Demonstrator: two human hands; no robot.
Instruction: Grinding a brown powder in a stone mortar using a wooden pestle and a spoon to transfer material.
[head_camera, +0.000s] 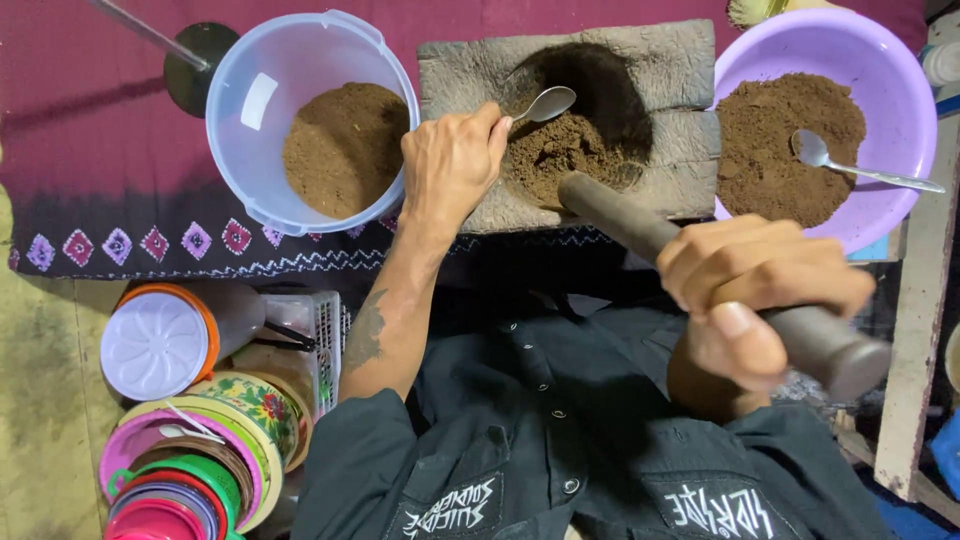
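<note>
A grey stone mortar block (680, 75) sits in front of me with brown powder (560, 150) in its hollow. My left hand (452, 160) grips a metal spoon (545, 103) whose bowl hovers over the powder at the hollow's left rim. My right hand (755, 290) is closed around a long dark pestle (620, 215); its tip rests at the hollow's near edge.
A pale blue tub (250, 100) with brown powder stands to the left, a purple bowl (890, 80) with powder and a second spoon (850, 165) to the right. All rest on a maroon patterned cloth (90, 130). Stacked colourful containers (200, 450) lie at lower left.
</note>
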